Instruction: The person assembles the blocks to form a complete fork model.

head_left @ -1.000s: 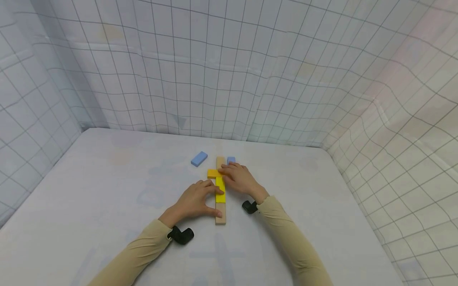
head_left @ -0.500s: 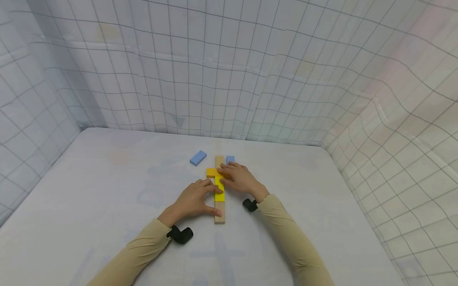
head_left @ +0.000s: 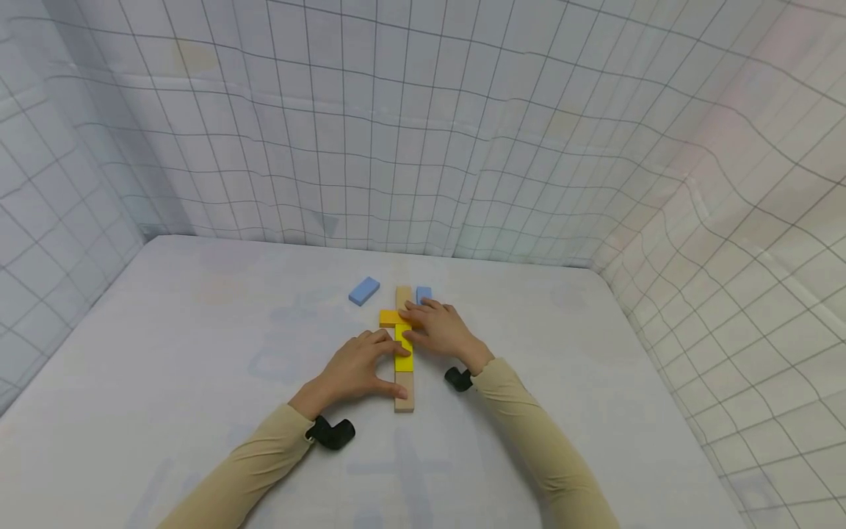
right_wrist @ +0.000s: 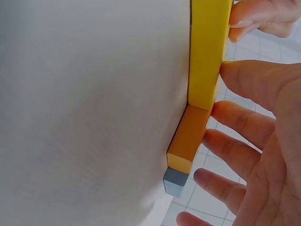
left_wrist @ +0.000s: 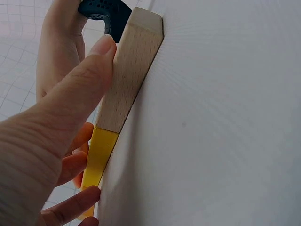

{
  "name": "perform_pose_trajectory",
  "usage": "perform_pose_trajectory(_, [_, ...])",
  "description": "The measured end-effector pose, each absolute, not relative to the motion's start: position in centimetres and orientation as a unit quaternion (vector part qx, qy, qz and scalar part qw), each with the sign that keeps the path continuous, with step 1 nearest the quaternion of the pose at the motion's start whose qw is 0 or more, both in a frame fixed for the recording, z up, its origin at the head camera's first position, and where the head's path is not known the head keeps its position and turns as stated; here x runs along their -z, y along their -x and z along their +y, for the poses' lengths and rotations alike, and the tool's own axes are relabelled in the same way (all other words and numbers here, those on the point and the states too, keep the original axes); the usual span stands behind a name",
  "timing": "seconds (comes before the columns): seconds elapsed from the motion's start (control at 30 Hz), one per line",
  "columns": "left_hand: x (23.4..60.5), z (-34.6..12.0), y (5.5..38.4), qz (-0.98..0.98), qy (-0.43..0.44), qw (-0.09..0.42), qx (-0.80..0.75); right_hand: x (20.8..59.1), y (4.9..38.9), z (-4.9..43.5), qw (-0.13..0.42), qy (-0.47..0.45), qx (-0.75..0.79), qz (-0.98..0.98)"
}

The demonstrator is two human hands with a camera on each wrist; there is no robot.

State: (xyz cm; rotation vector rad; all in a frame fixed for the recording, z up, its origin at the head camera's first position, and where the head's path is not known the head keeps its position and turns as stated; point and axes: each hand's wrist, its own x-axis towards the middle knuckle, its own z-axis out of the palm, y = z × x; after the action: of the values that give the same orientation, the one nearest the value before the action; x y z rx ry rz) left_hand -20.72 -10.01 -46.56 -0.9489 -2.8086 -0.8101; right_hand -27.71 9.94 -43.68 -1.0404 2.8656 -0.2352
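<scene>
On the white table, a bright yellow block [head_left: 405,363] lies end to end with a near plain wooden block [head_left: 404,405]. An orange-yellow block [head_left: 389,318] lies crosswise at the yellow block's far end, partly hidden by my right hand [head_left: 444,330]. Beyond it is a far wooden block [head_left: 404,295]. My left hand [head_left: 357,367] spans the row, its thumb on the near wooden block and a fingertip on the yellow one. In the right wrist view, thumb and fingertips of the right hand touch the tops of the yellow and orange-yellow blocks, fingers spread.
One blue block [head_left: 364,291] lies slanted left of the far wooden block. Another blue block [head_left: 424,294] is just right of it, partly behind the right hand. White grid-patterned cloth [head_left: 370,147] rises behind and beside the table.
Both hands keep their places on the blocks. The whole head view has shifted slightly, so everything appears a little further left and up.
</scene>
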Motion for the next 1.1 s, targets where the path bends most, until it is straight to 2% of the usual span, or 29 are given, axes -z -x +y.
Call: perform_pose_trajectory(1.1, [46.47, -9.85, 20.69, -0.916, 0.311, 0.031, 0.251, 43.72, 27.69, 9.92, 0.028, 0.338, 0.069, 0.938])
